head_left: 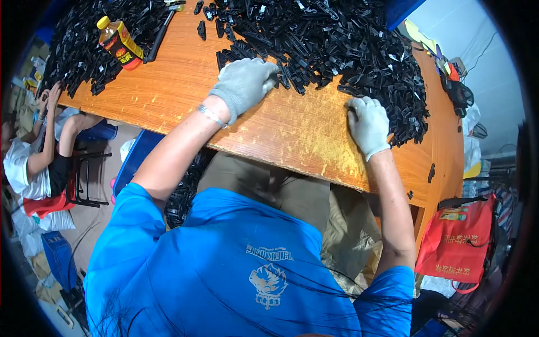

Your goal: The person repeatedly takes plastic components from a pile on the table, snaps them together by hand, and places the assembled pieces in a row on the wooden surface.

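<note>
Scuffed, wood-grained and worn pale toward its near edge, the table (306,126) is carrying a broad heap of small black plastic parts (331,42), which is spreading across its far side and down to the right. Another black heap (76,48) is lying at the far left, where a yellow-capped bottle (122,45) is leaning over its edge, and beyond the table's left end a co-worker (28,168) is sitting. Both of the wearer's hands are wearing pale gloves. The left hand (244,84) is resting at the heap's near edge, its grip curling inward with the fingertips bent down among the pieces; whether it is holding one, I cannot tell. The right hand (369,124) is resting lower, just beside the heap's right part, its grip loosely half-closed; no piece is showing in it, though the palm is staying out of sight. Judging by this, the work is standing at the gathering or picking-out of loose parts along that edge. Any next move is probably calling for a light fingertip pinch, separating one piece without dragging its tangled neighbours along.
</note>
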`<move>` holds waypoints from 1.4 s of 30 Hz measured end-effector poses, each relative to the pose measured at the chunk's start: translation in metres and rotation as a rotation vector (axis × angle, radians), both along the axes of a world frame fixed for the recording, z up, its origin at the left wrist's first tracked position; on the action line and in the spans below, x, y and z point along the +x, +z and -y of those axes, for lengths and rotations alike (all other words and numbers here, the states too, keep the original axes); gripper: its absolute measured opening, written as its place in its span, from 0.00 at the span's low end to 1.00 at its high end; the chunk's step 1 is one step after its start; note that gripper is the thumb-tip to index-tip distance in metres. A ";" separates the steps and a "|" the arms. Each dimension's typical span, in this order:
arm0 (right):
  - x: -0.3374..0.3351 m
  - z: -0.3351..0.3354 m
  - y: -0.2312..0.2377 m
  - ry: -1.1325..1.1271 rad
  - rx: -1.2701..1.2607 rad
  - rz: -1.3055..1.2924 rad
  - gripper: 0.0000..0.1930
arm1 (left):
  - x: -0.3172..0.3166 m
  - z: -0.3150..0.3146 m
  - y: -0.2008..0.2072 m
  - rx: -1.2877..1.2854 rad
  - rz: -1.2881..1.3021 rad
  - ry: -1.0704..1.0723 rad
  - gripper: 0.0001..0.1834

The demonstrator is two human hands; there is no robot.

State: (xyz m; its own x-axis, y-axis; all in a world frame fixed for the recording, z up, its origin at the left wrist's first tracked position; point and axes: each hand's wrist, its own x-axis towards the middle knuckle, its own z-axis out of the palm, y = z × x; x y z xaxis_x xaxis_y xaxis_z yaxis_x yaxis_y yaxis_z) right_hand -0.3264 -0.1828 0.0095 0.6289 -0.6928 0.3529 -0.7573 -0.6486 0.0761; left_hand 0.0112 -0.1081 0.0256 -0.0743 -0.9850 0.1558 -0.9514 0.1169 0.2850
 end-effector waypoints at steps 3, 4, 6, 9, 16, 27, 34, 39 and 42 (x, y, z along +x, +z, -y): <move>0.015 -0.023 0.001 0.045 0.149 0.157 0.05 | -0.013 0.005 -0.002 0.002 -0.017 0.051 0.15; 0.021 -0.031 0.001 0.056 0.235 0.192 0.05 | -0.016 0.002 -0.002 -0.008 -0.025 0.095 0.14; 0.032 -0.049 0.005 0.072 0.324 0.220 0.05 | -0.019 -0.003 -0.011 -0.054 -0.056 0.105 0.14; 0.038 -0.063 0.008 0.138 0.433 0.251 0.05 | -0.015 -0.014 -0.022 -0.108 -0.131 0.123 0.15; 0.039 -0.073 0.015 0.115 0.479 0.037 0.05 | -0.023 -0.060 -0.016 0.136 -0.626 0.018 0.18; 0.057 -0.074 0.016 0.108 0.423 0.093 0.07 | -0.023 -0.069 -0.029 -0.157 -0.228 -0.073 0.11; 0.087 -0.061 -0.011 0.215 0.405 0.437 0.11 | -0.024 -0.063 -0.036 -0.200 -0.198 -0.116 0.10; 0.079 -0.048 -0.014 0.237 0.427 0.330 0.10 | -0.023 -0.060 -0.039 -0.162 -0.202 -0.105 0.09; 0.083 -0.044 -0.004 0.267 0.395 0.290 0.06 | -0.027 -0.056 -0.042 -0.199 -0.213 -0.118 0.09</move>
State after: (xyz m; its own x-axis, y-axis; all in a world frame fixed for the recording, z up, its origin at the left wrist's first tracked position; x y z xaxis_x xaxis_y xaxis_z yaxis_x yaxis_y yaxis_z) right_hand -0.2431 -0.1384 0.0053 0.7164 -0.6375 0.2835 -0.5166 -0.7578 -0.3986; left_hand -0.0160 -0.0518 -0.0163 -0.1317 -0.9202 0.3687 -0.8494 0.2965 0.4366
